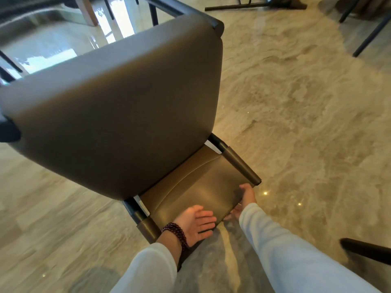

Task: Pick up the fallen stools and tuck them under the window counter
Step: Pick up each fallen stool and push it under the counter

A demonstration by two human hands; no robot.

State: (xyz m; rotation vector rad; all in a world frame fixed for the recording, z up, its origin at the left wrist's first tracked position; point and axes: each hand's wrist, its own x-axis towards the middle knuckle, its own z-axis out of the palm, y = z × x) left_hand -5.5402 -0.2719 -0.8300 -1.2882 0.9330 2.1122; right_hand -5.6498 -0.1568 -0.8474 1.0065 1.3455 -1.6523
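Observation:
A brown leather stool (118, 106) with dark metal legs fills the left and middle of the view, its seat tipped toward me. Its low backrest (196, 187) points down at my hands. My left hand (196, 224), with a dark bead bracelet on the wrist, lies with straight fingers against the backrest's near edge. My right hand (245, 199) grips the backrest's right corner, thumb on top and fingers underneath. Whether the stool's legs touch the floor is hidden.
Glossy marble floor (296, 102) spreads to the right. Dark furniture legs (368, 37) stand at the top right and a dark frame base (234, 6) at the top middle. A dark curved piece (366, 248) juts in at the lower right.

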